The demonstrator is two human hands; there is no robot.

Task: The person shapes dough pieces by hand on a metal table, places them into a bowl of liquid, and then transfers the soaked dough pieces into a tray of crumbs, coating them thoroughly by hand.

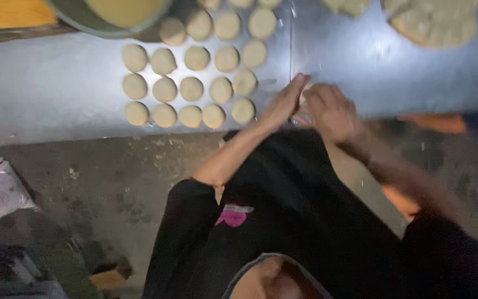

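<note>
Black sleeves lead to the left hand and right hand, both closed around a dough piece to shape it, above the counter edge, beside rows of dough balls.

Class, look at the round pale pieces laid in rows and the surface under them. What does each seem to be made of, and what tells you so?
Dough balls: soft raw dough by the look, matte, pale beige, with rounded, slightly uneven shapes. Tabletop: probably sheet metal, grey and smooth with a dull sheen and a straight seam between panels. The hands, left and right, press another pale piece between them, blurred.
</note>
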